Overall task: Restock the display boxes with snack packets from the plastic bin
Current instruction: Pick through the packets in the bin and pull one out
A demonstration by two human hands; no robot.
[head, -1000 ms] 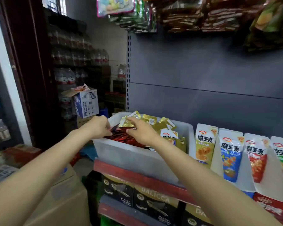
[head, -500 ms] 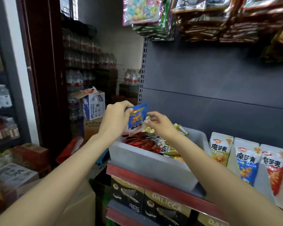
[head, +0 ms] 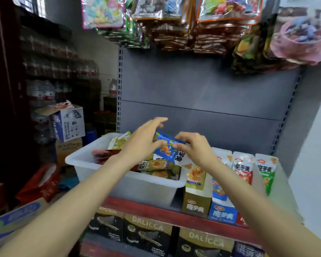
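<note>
- Blue snack packet (head: pixel 165 148): held above the white plastic bin (head: pixel 130 184), tilted, between both hands and clear of the packets beneath it
- Left hand (head: pixel 144 141): thumb pressed on the packet's left end, upper fingers extended loosely above it; a light pinch only
- Right hand (head: pixel 195 147): fingers curled, pinching the packet's right end
- Risk: the wrapper looks glossy, and with only fingertip contact at each end it could slip during a handover and fall back into the bin or off the front of the red shelf edge (head: pixel 156 210)
- Risk: the display boxes stand tight together; a packet pushed in at an angle could crease or tip a neighbouring upright packet
- Risk: the blue display box (head: pixel 223 213) is flanked by other flavours, so misfiling is plausible
- Bin contents: a loose mix of red packets (head: pixel 104 154) at the left and olive-gold packets (head: pixel 156 166) at centre and rear
- Display boxes just right of the bin: gold display box (head: pixel 196 204) and the blue one, with upright red packet (head: pixel 243 169) and green packet (head: pixel 265 171) further right; how full each is cannot be told
- Below the shelf: DALICCA wafer cartons (head: pixel 146 236)
</note>
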